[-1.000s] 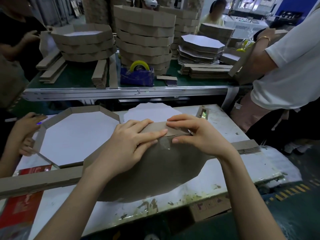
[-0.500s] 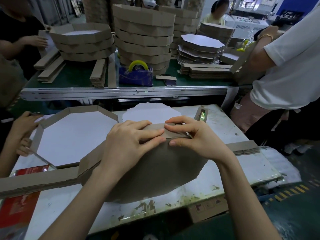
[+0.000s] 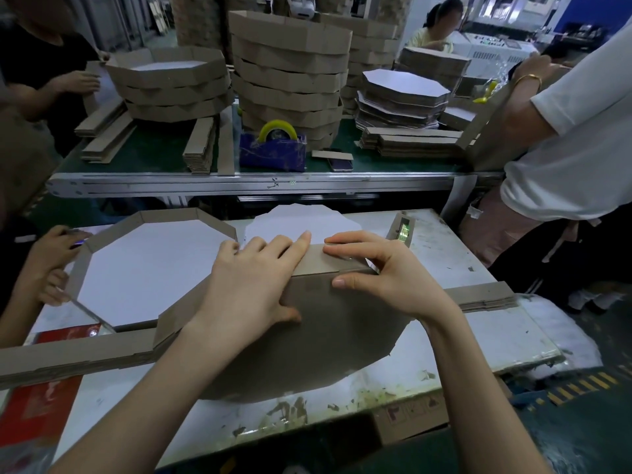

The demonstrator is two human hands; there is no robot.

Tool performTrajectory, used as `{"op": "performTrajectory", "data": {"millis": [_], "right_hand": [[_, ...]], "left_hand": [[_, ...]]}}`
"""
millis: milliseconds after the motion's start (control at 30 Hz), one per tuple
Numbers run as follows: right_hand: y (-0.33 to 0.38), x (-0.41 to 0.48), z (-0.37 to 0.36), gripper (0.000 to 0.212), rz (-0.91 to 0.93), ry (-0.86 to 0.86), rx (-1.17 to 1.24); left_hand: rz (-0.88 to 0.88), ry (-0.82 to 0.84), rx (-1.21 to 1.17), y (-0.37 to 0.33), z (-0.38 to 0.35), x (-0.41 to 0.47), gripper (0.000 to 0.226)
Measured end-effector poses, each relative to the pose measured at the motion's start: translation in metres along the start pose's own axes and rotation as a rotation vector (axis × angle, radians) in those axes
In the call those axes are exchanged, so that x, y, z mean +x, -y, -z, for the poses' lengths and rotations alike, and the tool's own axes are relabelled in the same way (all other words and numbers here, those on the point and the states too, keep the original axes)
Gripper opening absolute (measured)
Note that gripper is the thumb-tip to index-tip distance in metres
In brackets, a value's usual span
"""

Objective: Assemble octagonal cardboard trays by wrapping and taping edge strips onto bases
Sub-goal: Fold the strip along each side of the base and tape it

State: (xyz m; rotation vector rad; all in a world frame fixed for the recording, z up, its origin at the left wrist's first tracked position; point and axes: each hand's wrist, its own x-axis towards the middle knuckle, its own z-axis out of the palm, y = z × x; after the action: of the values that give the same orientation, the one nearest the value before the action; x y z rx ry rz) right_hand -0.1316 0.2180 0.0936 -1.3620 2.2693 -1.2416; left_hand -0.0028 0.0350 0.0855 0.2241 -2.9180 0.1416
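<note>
Head view. Factory floor: white worktable (image 3: 444, 254) in front, conveyor bench (image 3: 239, 181) behind, stacked with finished trays (image 3: 290, 73). Base (image 3: 325, 340) lain brown side up on worktable, far edge under both hands. Edge strip (image 3: 319, 263) held along that edge. Left hand (image 3: 253, 285) laid flat, fingers straight, pressing. Right hand (image 3: 386, 278) arched, strip pinched between fingers and thumb.

Risk judged: strip could be skewed off edge, or seam wrinkled, by uneven pressure. Tape possibly at seam, glare unclear.

Writing: none legible. Print on carton (image 3: 410, 417) too blurred to be read.

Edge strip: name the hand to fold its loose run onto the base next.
Left, likely. The left hand lies flat beside the edge strip, near its loose run; the right hand pinches it onto the base.
</note>
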Motion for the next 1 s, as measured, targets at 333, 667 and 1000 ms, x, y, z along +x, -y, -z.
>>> {"op": "performTrajectory", "data": {"millis": [333,667,1000], "right_hand": [[-0.013,-0.003,0.013,0.049,-0.236,-0.047,0.28],[0.007,0.015,0.045,0.022,-0.146,0.155,-0.071],[0.034,0.034,-0.001,0.015,-0.088,0.206,-0.199]], "left_hand": [[-0.084,-0.068,-0.178,-0.025,0.008,0.022,0.115],[0.12,-0.107,-0.685,0.022,-0.015,-0.028,0.092],[0.066,-0.194,-0.623,0.02,-0.002,-0.03,0.076]]}}
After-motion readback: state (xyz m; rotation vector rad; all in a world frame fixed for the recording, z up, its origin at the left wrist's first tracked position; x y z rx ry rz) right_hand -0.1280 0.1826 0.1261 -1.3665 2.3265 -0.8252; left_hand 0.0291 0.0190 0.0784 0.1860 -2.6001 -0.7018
